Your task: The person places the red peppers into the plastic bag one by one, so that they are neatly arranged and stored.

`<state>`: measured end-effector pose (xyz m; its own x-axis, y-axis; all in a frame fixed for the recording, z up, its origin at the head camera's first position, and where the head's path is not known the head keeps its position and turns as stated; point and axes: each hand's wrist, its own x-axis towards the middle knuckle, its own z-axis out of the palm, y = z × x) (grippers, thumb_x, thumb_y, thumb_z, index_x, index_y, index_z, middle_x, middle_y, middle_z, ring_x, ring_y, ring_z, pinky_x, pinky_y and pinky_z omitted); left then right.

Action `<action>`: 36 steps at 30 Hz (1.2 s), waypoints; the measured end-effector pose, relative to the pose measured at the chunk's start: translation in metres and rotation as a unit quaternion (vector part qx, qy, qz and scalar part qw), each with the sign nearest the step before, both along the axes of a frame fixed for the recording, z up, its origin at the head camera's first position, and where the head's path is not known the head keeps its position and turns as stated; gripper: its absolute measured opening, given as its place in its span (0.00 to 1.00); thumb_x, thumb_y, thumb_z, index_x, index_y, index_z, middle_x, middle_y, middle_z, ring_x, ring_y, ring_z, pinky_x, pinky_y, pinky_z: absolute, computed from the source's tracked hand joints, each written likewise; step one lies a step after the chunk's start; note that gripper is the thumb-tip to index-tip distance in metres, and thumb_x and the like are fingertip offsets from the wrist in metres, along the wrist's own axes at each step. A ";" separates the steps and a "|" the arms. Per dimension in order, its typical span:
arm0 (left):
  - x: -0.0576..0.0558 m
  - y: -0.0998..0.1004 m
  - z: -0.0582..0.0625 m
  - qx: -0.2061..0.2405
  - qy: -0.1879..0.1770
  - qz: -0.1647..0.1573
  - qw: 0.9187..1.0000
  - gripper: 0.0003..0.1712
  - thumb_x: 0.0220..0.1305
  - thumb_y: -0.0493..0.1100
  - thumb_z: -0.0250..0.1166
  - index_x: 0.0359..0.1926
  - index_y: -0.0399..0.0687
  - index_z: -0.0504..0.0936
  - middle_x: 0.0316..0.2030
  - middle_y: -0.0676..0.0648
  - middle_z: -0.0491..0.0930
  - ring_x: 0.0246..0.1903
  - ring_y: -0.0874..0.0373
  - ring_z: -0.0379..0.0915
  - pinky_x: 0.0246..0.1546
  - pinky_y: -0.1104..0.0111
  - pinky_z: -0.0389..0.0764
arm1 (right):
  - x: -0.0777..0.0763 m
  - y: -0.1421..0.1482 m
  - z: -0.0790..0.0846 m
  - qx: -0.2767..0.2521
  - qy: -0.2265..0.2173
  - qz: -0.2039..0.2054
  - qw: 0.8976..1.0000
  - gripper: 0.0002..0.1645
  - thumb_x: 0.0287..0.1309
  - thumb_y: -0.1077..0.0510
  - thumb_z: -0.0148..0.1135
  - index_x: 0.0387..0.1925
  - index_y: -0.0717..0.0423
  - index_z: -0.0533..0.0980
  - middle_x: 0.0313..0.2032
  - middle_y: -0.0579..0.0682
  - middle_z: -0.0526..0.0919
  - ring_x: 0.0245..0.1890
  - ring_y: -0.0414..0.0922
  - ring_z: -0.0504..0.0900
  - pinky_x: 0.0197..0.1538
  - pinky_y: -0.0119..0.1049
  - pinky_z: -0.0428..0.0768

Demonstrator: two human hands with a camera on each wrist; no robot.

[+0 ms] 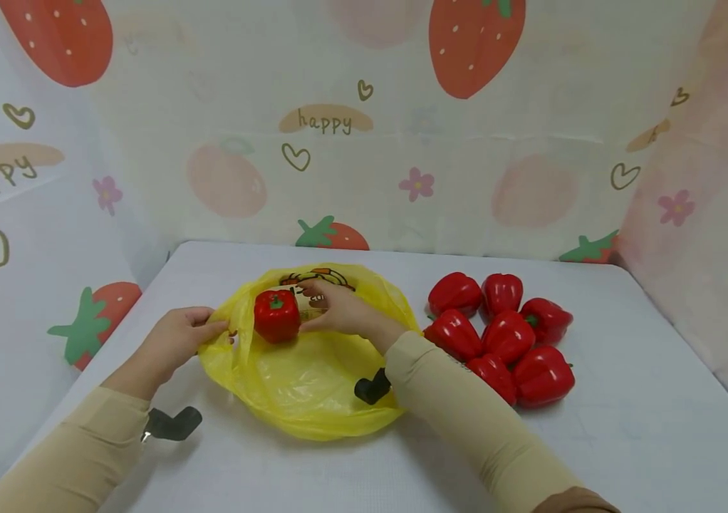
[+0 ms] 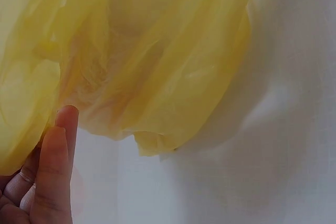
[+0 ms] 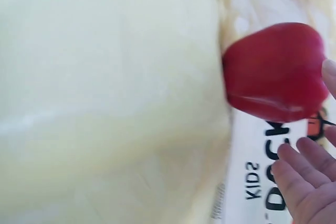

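A yellow plastic bag [image 1: 303,406] lies spread on the table with its mouth wide. My left hand [image 1: 172,345] pinches the bag's left edge; in the left wrist view, the fingers [image 2: 52,169] hold the thin film between them. Within the bag's mouth, toward its left side, sits a red bell pepper [image 1: 276,322] with its green stem facing me. My right hand [image 1: 341,310] reaches into the bag just right of this pepper. In the right wrist view, its fingers [image 3: 302,179] spread away from the pepper [image 3: 275,74], and the thumb tip is right at its side.
Several more red bell peppers [image 1: 508,338] lie in a cluster on the white table [image 1: 633,399], to the right of the bag. A patterned cloth backdrop [image 1: 364,185] stands behind and at both sides. Dark wrist-camera mounts [image 1: 174,424] stick out beneath the sleeves.
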<state>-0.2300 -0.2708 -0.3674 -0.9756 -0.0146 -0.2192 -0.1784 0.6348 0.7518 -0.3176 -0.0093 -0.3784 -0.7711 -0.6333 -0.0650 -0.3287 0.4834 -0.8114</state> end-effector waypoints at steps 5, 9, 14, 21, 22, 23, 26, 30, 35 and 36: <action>0.000 -0.001 -0.002 0.006 -0.004 -0.001 1.000 0.31 0.63 0.59 0.54 0.56 0.40 0.72 0.46 0.42 0.76 0.41 0.51 0.70 0.47 0.58 0.74 | 0.003 0.011 0.012 -0.013 -0.012 0.030 0.999 0.42 0.48 0.57 0.69 0.64 0.53 0.60 0.63 0.50 0.65 0.60 0.47 0.67 0.57 0.37 0.69; -0.001 -0.001 -0.003 0.011 -0.005 0.000 1.000 0.32 0.62 0.59 0.54 0.56 0.40 0.72 0.46 0.42 0.76 0.41 0.52 0.70 0.48 0.57 0.74 | 0.006 0.021 0.024 -0.013 -0.015 0.047 0.999 0.39 0.49 0.58 0.68 0.63 0.52 0.62 0.62 0.50 0.65 0.61 0.47 0.67 0.57 0.38 0.70; 0.000 0.000 -0.002 0.010 -0.004 0.000 1.000 0.31 0.63 0.59 0.54 0.56 0.40 0.72 0.46 0.42 0.76 0.41 0.51 0.70 0.49 0.57 0.73 | 0.008 0.035 0.041 0.010 -0.003 0.060 0.998 0.34 0.49 0.54 0.67 0.59 0.49 0.66 0.59 0.46 0.69 0.60 0.45 0.68 0.58 0.40 0.69; 0.001 0.001 0.002 0.013 -0.002 0.000 1.000 0.32 0.62 0.59 0.55 0.57 0.39 0.71 0.47 0.41 0.76 0.42 0.51 0.70 0.49 0.56 0.73 | 0.013 0.055 0.068 0.004 0.015 0.062 0.998 0.30 0.50 0.56 0.67 0.56 0.47 0.69 0.53 0.43 0.74 0.57 0.44 0.71 0.57 0.38 0.70; 0.001 0.002 0.002 0.013 -0.001 0.000 1.000 0.32 0.62 0.59 0.55 0.57 0.39 0.71 0.47 0.41 0.76 0.42 0.52 0.70 0.49 0.56 0.73 | 0.014 0.058 0.072 0.002 0.014 0.062 0.998 0.30 0.50 0.56 0.67 0.56 0.48 0.70 0.53 0.43 0.75 0.57 0.45 0.71 0.57 0.38 0.71; 0.001 0.002 0.002 0.013 -0.001 -0.001 1.000 0.32 0.63 0.59 0.55 0.57 0.39 0.71 0.47 0.41 0.76 0.42 0.52 0.70 0.49 0.56 0.73 | 0.015 0.061 0.076 0.001 0.013 0.062 0.998 0.30 0.50 0.56 0.67 0.56 0.48 0.69 0.54 0.43 0.75 0.57 0.45 0.71 0.57 0.38 0.70; 0.000 0.002 0.003 0.014 -0.002 -0.002 1.000 0.32 0.63 0.59 0.54 0.58 0.39 0.70 0.47 0.41 0.76 0.42 0.52 0.71 0.49 0.57 0.74 | 0.018 0.071 0.086 -0.008 0.006 0.061 0.998 0.30 0.50 0.57 0.66 0.57 0.49 0.69 0.54 0.44 0.75 0.58 0.45 0.70 0.57 0.38 0.70; 0.000 0.002 0.003 0.017 -0.002 -0.002 1.000 0.33 0.63 0.59 0.54 0.58 0.39 0.70 0.47 0.41 0.76 0.42 0.52 0.71 0.49 0.57 0.74 | 0.018 0.088 0.095 -0.013 0.024 0.057 0.998 0.30 0.51 0.58 0.66 0.57 0.48 0.68 0.54 0.44 0.75 0.57 0.44 0.70 0.58 0.38 0.68; 0.001 0.003 0.004 0.024 0.000 -0.003 1.000 0.33 0.63 0.59 0.54 0.58 0.38 0.70 0.46 0.42 0.76 0.41 0.53 0.72 0.48 0.58 0.75 | 0.014 0.112 0.098 -0.017 0.048 0.035 0.998 0.29 0.53 0.57 0.65 0.57 0.46 0.68 0.54 0.45 0.74 0.57 0.43 0.70 0.58 0.39 0.69; 0.001 0.002 0.005 0.025 0.000 -0.003 1.000 0.33 0.63 0.59 0.54 0.58 0.38 0.70 0.45 0.42 0.77 0.40 0.53 0.72 0.48 0.59 0.75 | 0.014 0.117 0.098 -0.018 0.052 0.032 0.998 0.29 0.53 0.56 0.65 0.57 0.46 0.68 0.54 0.45 0.74 0.57 0.43 0.71 0.58 0.39 0.69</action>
<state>-0.2292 -0.2683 -0.3629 -0.9758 0.0032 -0.2186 -0.1734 0.5973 0.7831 -0.3039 0.1073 -0.2800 -0.7305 -0.6819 0.0359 -0.4405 0.4305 -0.7878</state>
